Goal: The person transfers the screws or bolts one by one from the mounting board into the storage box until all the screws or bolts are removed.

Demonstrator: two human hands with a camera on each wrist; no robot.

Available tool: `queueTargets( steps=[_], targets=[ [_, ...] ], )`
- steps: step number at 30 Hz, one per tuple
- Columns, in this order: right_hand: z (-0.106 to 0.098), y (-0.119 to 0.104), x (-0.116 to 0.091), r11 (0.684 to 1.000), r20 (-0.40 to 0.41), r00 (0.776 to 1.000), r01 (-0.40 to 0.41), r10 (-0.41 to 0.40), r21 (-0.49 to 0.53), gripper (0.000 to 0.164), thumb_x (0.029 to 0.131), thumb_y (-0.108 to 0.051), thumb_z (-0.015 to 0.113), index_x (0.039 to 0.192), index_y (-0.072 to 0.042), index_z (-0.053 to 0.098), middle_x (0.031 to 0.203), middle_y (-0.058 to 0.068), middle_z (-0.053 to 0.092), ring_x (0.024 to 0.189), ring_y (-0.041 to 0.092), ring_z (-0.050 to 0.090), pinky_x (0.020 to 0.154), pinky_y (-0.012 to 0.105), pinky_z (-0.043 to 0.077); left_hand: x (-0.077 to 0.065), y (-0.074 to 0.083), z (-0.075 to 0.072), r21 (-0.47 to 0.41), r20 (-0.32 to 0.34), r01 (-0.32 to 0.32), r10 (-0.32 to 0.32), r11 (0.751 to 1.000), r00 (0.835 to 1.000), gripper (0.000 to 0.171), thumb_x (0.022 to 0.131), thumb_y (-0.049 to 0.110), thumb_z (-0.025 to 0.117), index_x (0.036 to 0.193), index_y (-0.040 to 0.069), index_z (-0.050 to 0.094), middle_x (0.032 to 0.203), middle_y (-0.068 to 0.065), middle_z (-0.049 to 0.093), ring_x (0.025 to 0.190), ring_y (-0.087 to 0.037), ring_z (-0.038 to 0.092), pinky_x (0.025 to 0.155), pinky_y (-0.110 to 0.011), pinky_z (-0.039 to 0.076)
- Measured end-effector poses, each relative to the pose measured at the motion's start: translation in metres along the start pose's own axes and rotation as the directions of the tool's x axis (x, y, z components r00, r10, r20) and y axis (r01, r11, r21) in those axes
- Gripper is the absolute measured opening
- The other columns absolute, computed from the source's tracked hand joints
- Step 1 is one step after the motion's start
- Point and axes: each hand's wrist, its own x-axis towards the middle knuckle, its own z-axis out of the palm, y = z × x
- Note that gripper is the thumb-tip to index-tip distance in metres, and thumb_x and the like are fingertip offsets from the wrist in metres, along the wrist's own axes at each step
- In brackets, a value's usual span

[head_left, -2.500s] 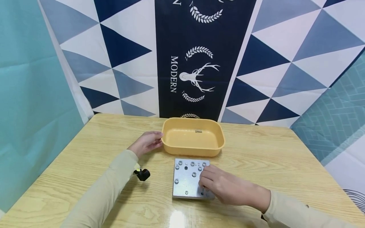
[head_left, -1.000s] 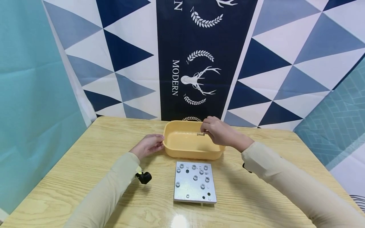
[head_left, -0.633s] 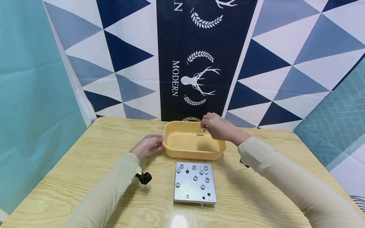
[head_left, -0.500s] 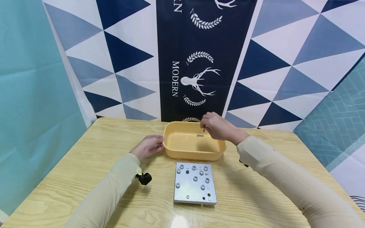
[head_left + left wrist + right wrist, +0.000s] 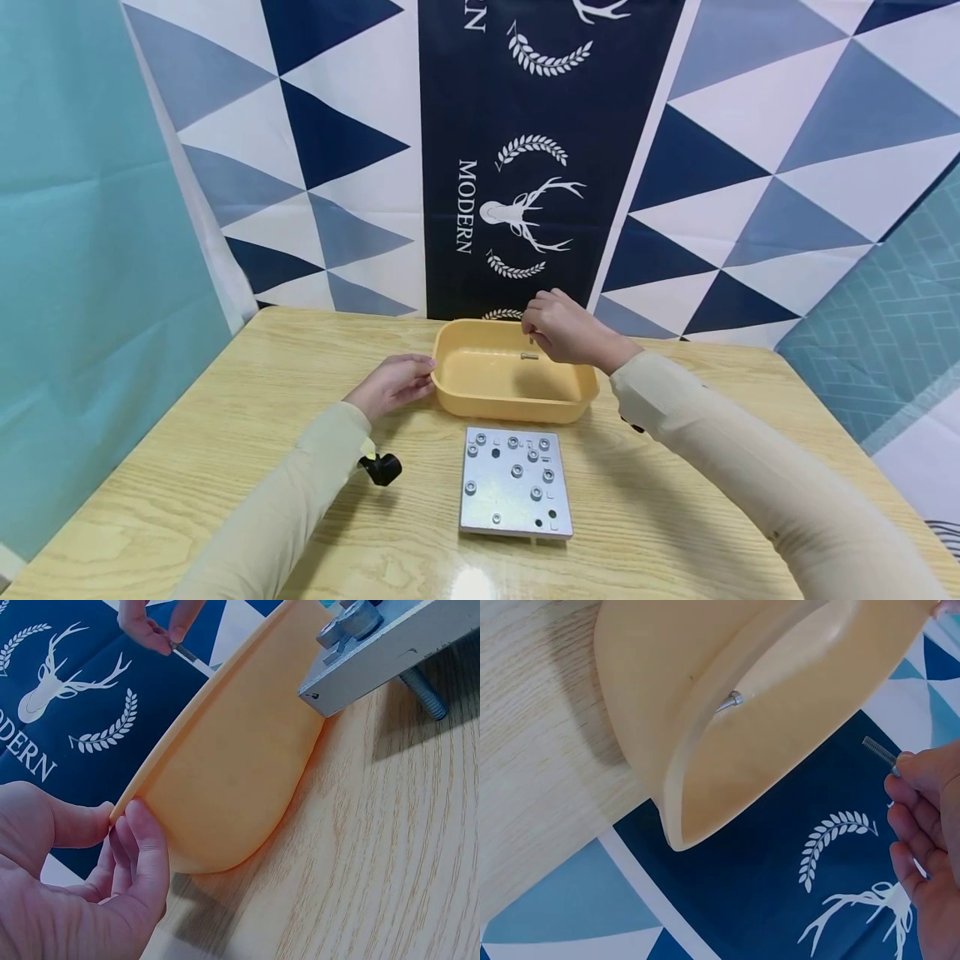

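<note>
My right hand [image 5: 566, 329] is raised over the yellow plastic tray [image 5: 517, 409], pinching a small threaded bolt [image 5: 879, 752] between thumb and fingers. The bolt's shank sticks out past the fingertips. Inside the tray lies another bolt [image 5: 529, 356], its head visible in the right wrist view. At the tray's left end my left hand [image 5: 393, 383] grips the rim between thumb and fingers. In front of the tray is a silver metal plate [image 5: 487, 500] with several socket-head bolts [image 5: 517, 471] seated in it and a few dark holes [image 5: 552, 514].
All of it stands on a wood-grain table [image 5: 300, 467]. Behind hangs a patterned cloth [image 5: 345, 158], with a teal sheet [image 5: 82, 250] at the left. A bolt shank [image 5: 426, 694] pokes out below the plate in the left wrist view.
My right hand has gone from the plate to the tray, reached down near the bolt inside, then risen slightly with a bolt between its fingers. The left hand keeps hold of the rim.
</note>
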Motion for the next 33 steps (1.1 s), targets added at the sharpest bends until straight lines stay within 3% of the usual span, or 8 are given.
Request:
queueTargets(
  steps=[17,24,33],
  targets=[
    [0.013,0.005,0.028,1.000,0.022,1.000,0.016,-0.017,0.002,0.014,0.076,0.006,0.060,0.079,-0.006,0.069,0.079,0.005,0.067,0.080,0.024,0.057,0.070,0.036,0.043,0.003,0.001,-0.001,0.009,-0.024,0.017,-0.017,1.000,1.000,0.039,0.099,0.008,0.049,0.136,-0.003,0.046,0.089,-0.004,0.055,0.070,-0.005,0.055,0.063,-0.011,0.053],
    [0.019,0.004,0.036,0.999,0.046,0.998,0.034,-0.035,0.005,0.013,0.075,0.005,0.058,0.076,-0.006,0.066,0.075,0.004,0.063,0.077,0.025,0.054,0.067,0.035,0.040,0.003,-0.001,-0.001,0.018,-0.024,0.011,-0.011,1.000,1.000,0.038,0.099,0.008,0.050,0.135,-0.003,0.047,0.083,-0.002,0.056,0.068,-0.005,0.055,0.062,-0.011,0.053],
    [0.020,0.004,0.045,0.998,0.080,0.996,0.050,-0.047,-0.036,0.010,0.074,0.002,0.064,0.079,-0.006,0.066,0.077,0.005,0.062,0.080,0.025,0.055,0.068,0.036,0.042,0.002,-0.001,-0.001,0.010,-0.021,0.003,-0.003,1.000,1.000,0.038,0.098,0.007,0.051,0.135,-0.003,0.047,0.084,-0.002,0.056,0.070,-0.005,0.056,0.062,-0.011,0.053]
  ],
)
